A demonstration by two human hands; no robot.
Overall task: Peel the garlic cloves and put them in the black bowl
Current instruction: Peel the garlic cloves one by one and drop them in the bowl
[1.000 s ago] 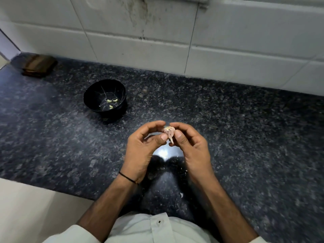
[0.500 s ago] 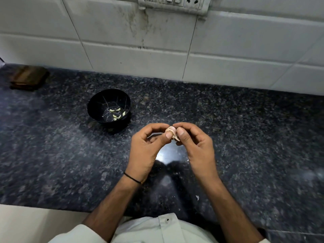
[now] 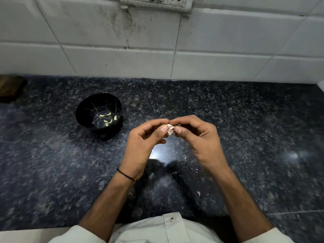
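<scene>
Garlic clove (image 3: 170, 130), pale pinkish, held above tabletop (image 3: 245, 120) between both hands. Left hand (image 3: 142, 146): thumb and forefinger pinch clove's left side, other fingers curled. Right hand (image 3: 201, 142): fingers narrow, pinching clove's right side. Black bowl (image 3: 82, 111) upright on tabletop, left of hands, apart from them; several peeled cloves (image 3: 107, 119) inside. Small skin scraps (image 3: 198, 193) on tabletop near right forearm. Black band (image 3: 125, 175) on left wrist.

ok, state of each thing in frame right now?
pinkish garlic clove: skin on, pinched between both hands.
left hand: pinching the clove.
right hand: pinching the clove.
round black bowl: upright, holds several peeled pale cloves.
papery skin flakes: loose on dark granite counter.
</scene>
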